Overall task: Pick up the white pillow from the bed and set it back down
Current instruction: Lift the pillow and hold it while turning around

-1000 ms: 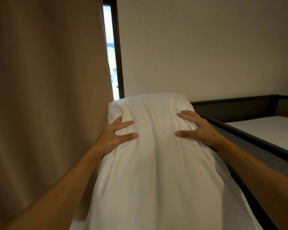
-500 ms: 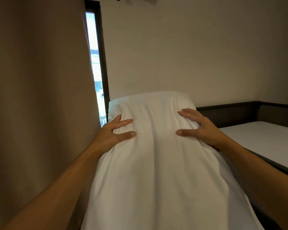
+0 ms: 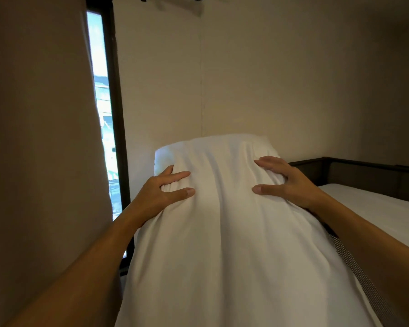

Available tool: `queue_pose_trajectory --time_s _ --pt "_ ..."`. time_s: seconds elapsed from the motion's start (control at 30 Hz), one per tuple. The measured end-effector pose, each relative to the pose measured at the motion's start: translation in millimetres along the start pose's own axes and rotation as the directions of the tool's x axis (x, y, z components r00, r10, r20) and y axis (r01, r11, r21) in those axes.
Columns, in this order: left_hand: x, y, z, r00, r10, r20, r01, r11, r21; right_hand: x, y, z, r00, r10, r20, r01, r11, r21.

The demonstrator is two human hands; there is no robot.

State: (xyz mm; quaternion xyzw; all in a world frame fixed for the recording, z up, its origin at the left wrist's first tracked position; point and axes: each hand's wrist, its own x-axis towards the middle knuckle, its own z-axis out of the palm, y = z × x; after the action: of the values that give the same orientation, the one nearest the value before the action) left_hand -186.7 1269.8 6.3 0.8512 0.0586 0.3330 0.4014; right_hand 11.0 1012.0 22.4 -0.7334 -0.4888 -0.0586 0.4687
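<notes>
The white pillow (image 3: 224,232) fills the middle of the view, held upright in front of me with its top edge against the back wall. My left hand (image 3: 161,194) grips its left side near the top, fingers pressed into the fabric. My right hand (image 3: 286,182) grips the right side at the same height. The pillow's lower end runs out of the frame at the bottom. The bed (image 3: 383,208), with a white mattress, lies to the right, behind my right forearm.
A beige curtain (image 3: 40,149) hangs close on the left, beside a narrow bright window (image 3: 104,128) with a dark frame. A dark bed frame (image 3: 364,175) runs along the far right wall. A mesh-textured bed side (image 3: 361,277) shows under my right arm.
The view has swung to the right and upward: the curtain and window shifted left and more of the wall shows. Both hands keep the same grip on the pillow.
</notes>
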Motion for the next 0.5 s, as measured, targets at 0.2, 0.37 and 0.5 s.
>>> queue_pose_trajectory --time_s 0.2,0.37,0.5 --pt "52 -17 -12 0.996 0.066 0.058 -0.063 0.997 -0.041 25 -11 -4 0.997 0.044 -0.068 -0.049 0.997 -0.066" --pt "100 -10 -6 0.98 0.155 0.122 -0.145 0.985 -0.088 35 -20 -28 0.983 0.105 -0.154 -0.124 0.985 -0.118" --pt "139 0 10 0.958 0.231 0.168 -0.207 0.967 -0.15 40 -25 -53 0.966 0.116 -0.232 -0.154 0.976 -0.154"
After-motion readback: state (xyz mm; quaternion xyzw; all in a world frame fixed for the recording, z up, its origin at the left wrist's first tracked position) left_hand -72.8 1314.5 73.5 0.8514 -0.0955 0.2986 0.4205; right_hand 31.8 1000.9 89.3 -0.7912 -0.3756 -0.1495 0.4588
